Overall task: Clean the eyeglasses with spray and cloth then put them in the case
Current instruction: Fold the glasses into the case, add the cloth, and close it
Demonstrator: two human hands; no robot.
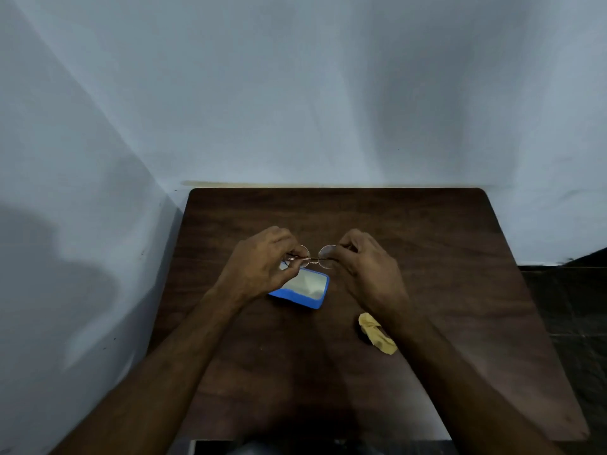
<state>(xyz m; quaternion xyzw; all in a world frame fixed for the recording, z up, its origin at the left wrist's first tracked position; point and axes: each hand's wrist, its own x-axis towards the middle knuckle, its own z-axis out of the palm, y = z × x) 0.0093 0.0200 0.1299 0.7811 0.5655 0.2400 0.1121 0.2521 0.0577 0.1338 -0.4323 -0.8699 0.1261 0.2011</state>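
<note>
Thin-rimmed round eyeglasses hang in the air above the middle of the dark wooden table. My left hand pinches their left end and my right hand pinches their right end, fingers curled. Just below and in front of the glasses lies an open blue case with a pale lining; my left hand hides its left part. A crumpled yellow cloth rests on the table to the right of the case, partly under my right forearm. No spray bottle is in view.
The table stands in a corner, with pale walls close behind it and on its left. A dark tiled floor shows past the table's right edge.
</note>
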